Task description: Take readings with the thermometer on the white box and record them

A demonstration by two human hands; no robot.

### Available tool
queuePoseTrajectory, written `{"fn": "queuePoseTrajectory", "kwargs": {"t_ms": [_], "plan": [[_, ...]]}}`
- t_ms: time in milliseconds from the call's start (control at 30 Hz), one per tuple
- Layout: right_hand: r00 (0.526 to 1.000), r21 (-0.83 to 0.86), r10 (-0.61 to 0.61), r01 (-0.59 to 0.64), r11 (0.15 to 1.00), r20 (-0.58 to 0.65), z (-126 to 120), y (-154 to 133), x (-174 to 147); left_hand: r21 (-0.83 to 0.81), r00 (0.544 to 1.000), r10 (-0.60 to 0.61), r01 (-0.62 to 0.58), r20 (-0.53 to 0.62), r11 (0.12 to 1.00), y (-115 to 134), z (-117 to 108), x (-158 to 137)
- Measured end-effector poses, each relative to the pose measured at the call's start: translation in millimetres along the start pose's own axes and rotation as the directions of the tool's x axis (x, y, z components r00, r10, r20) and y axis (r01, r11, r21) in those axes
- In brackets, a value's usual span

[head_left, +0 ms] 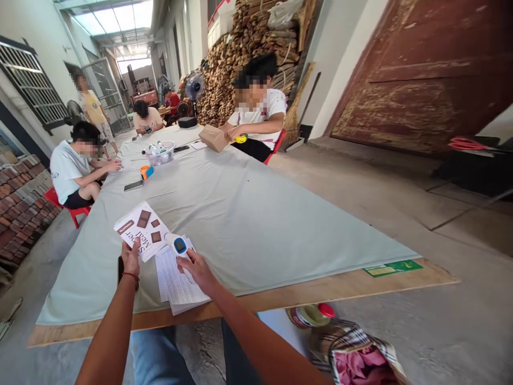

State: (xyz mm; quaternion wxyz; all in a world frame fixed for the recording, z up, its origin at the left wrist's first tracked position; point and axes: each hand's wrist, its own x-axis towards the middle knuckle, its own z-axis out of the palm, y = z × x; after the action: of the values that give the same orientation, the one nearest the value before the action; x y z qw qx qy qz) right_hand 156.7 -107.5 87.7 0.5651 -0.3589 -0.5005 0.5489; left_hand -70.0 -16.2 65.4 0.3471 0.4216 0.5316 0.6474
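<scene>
Head view: pale tablecloth (280,230) near woodpile (256,27).

Left grip (130,261) pinched; right grip (199,271) curled

Flat white printed packet (144,230) w/ brown squares: 1 pc. White handheld plastic thermometer (172,240) w/ blue-rimmed display: 1 pc. White written-on paper sheets (176,289): min. 2, exact no. unclear. Clear plastic tub (161,159): 1. Brown cardboard box (214,138): 1. Red plastic seats (78,214): 2 vis. Clear jar (312,316) w/ red lid: 1. Red-handled scissors (467,143): 1 pr.
</scene>
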Motion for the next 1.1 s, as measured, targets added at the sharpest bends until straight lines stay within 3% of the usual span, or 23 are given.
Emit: {"fn": "queuePoseTrajectory", "kwargs": {"t_ms": [167,333,533,667,800,1100], "plan": [[1.0,-0.042,0.007,-0.008,0.999,-0.014,27,5,4,-0.005,0.994,-0.083,0.084,0.075,0.996,-8,-6,-46],[0.991,-0.095,0.08,-0.09,0.991,-0.107,33,17,3,0.021,0.99,-0.118,0.116,0.083,0.993,-20,-8,-71],[0.985,-0.107,0.115,-0.129,0.986,-0.13,27,31,0,0.203,0.962,-0.01,-0.048,0.274,0.978,-32,-15,-83],[0.986,-0.104,0.119,-0.131,0.986,-0.114,22,33,-4,0.151,0.943,-0.014,-0.039,0.333,0.988,-35,-14,-90],[0.983,-0.113,0.144,-0.156,0.981,-0.111,19,31,-7,0.072,0.934,-0.001,-0.026,0.357,0.997,-37,-11,-93],[0.982,-0.216,0.144,-0.168,0.962,-0.122,17,35,-9,0.092,0.947,-0.018,-0.012,0.321,0.996,-46,-15,-93]]}}
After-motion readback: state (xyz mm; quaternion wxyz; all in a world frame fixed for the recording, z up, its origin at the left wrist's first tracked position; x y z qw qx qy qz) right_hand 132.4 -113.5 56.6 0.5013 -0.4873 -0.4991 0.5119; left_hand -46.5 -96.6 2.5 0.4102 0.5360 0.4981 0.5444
